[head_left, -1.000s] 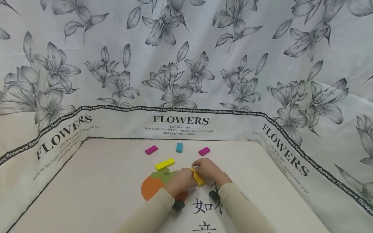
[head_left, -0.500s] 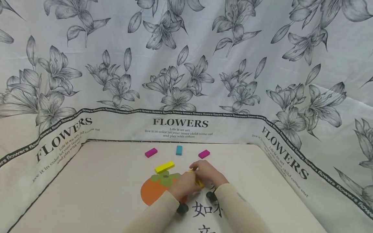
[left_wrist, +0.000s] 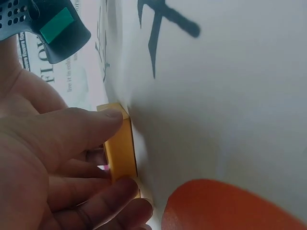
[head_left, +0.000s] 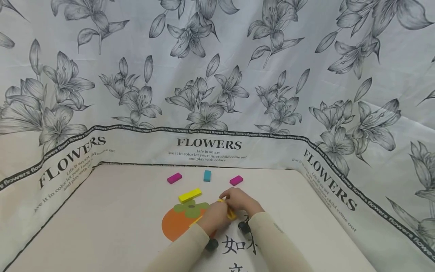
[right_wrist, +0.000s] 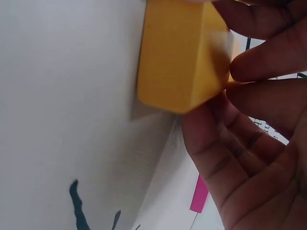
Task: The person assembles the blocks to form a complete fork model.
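Note:
Both hands meet at a yellow block (head_left: 230,214) on the cream cloth, near the middle of the table. My left hand (head_left: 217,212) pinches the yellow block (left_wrist: 120,149) between thumb (left_wrist: 86,128) and fingers (left_wrist: 103,201), and it stands on edge against the cloth. My right hand (head_left: 234,199) grips the far end of the same block (right_wrist: 180,57) with curled fingers (right_wrist: 254,67). Most of the block is hidden under the hands in the head view.
A second yellow block (head_left: 190,195) lies just left of the hands, above an orange fruit print (head_left: 175,226). Two magenta blocks (head_left: 174,178) (head_left: 236,180) and a blue block (head_left: 207,175) lie farther back. Flowered cloth walls (head_left: 209,143) enclose the table on three sides.
The hands have closed in over the yellow block, which showed more plainly a second ago. They stay at the same spot, and the other blocks have not moved.

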Demonstrator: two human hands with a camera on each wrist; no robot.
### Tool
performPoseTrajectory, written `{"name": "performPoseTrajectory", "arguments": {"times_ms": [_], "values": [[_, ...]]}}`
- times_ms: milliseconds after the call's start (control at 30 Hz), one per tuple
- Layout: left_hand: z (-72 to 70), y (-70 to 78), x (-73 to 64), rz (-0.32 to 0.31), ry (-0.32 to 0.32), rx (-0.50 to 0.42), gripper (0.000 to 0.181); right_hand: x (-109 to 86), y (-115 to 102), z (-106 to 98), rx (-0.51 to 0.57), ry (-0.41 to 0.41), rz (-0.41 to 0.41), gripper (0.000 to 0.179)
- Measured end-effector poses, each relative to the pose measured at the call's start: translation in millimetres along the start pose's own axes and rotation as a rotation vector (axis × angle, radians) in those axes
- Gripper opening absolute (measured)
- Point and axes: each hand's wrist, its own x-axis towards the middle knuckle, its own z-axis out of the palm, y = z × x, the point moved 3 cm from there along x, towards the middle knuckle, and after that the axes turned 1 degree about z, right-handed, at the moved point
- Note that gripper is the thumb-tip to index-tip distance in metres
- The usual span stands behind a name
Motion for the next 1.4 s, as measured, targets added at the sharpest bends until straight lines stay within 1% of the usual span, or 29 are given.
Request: {"name": "performPoseTrajectory", "arguments": {"times_ms": [100, 267, 333, 433, 500, 567, 633, 733, 833, 967, 1167, 1233, 1400], "values": [[-0.5, -1.7, 1.5, -0.007, -0.014, 0.003, 0.021, 0.7, 0, -1, 0.013, -0.008, 0.019, 0.028], [-3.0, -5.4, 1.2, -0.011, -0.040, -0.012, 0.015, 2.2, 1, 0, 0.039, -0.004, 0.027, 0.030], [-4.1, -7.1, 0.8, -0.019, -0.055, 0.000, 0.015, 2.8, 1, 0, 0.041, 0.002, 0.027, 0.031], [-7.1, -9.7, 0.7, -0.032, -0.066, 0.041, 0.019, 3.3, 1, -1, 0.058, 0.015, 0.037, 0.031], [-9.8, -10.8, 0.8, -0.035, -0.070, 0.072, 0.021, 3.7, 0, -2, 0.068, 0.021, 0.045, 0.033], [-12.7, -12.2, 0.7, -0.036, -0.068, 0.085, 0.022, 3.7, -1, -2, 0.084, 0.026, 0.047, 0.034], [-13.2, -14.9, 1.7, -0.052, -0.071, 0.083, 0.023, 3.3, -2, -2, 0.105, 0.029, 0.047, 0.034], [-13.0, -19.5, 3.3, -0.084, -0.080, 0.058, 0.025, 2.6, -5, 0, 0.143, 0.028, 0.046, 0.036], [-13.4, -22.2, 4.5, -0.104, -0.087, 0.044, 0.026, 3.3, -6, 2, 0.182, 0.025, 0.063, 0.038], [-16.5, -21.7, 3.7, -0.120, -0.092, 0.025, 0.024, 6.3, -5, 3, 0.207, 0.040, 0.093, 0.039], [-17.3, -19.8, 0.0, -0.170, -0.118, 0.028, 0.023, 10.0, -3, 9, 0.268, 0.054, 0.133, 0.041], [-17.0, -20.0, -0.9, -0.178, -0.114, 0.024, 0.023, 10.6, -4, 12, 0.285, 0.053, 0.147, 0.042], [-18.8, -21.7, -0.7, -0.183, -0.085, 0.035, 0.024, 11.7, -10, 11, 0.278, 0.058, 0.134, 0.044]]}}
